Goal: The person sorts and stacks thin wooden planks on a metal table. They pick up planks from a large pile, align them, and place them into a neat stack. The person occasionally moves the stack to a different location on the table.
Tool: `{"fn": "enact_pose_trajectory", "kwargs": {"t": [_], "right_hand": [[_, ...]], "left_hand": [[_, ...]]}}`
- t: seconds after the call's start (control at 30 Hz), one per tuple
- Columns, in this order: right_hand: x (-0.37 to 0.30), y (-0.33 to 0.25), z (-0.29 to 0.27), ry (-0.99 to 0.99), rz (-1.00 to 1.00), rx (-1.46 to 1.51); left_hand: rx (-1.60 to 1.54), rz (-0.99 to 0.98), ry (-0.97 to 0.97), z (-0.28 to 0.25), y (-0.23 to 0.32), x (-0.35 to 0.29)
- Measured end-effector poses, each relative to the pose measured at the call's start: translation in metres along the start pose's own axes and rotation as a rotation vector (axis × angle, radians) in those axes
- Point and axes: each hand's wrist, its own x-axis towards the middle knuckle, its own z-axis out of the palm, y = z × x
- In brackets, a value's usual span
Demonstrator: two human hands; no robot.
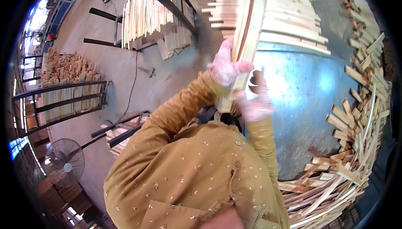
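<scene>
My left hand, in a pale pinkish glove, is closed round a pair of long wooden strips. A dark reddish line runs between them. They reach from close to my body up past the far edge of the picture. My right hand, gloved too and blurred by motion, is beside their near end, fingers stretched upward and thumb toward the wood. Whether it touches the strips is hard to make out. Under and beyond the strips lies a row of pale wooden slats on the shiny metal table.
Loose wood pieces are heaped along the table's right and near-right edge. To the left stand a dark-framed rack of slats and another stacked with wood blocks. A fan is at lower left; a cable crosses the floor.
</scene>
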Motion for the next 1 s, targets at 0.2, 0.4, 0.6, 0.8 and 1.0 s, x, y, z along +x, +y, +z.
{"fn": "enact_pose_trajectory", "kwargs": {"t": [0.2,0.4,0.6,0.8,1.0], "right_hand": [[0.046,0.023,0.100,-0.346,0.307,-0.013],[0.098,0.050,0.156,-0.538,0.701,0.333],[0.205,0.015,0.186,-0.878,0.200,-1.157],[0.293,0.005,0.359,-1.563,-0.630,-1.360],[0.333,0.063,0.427,-1.662,-0.645,-1.924]], "left_hand": [[-0.470,-0.147,0.180,-0.103,0.025,0.013],[-0.125,0.062,0.436,-0.306,0.044,0.025],[0.348,0.242,0.398,-0.555,0.128,0.001],[0.527,-0.201,-0.091,-0.529,0.100,-0.054],[0.082,-0.470,-0.116,-0.428,0.067,-0.098]]}}
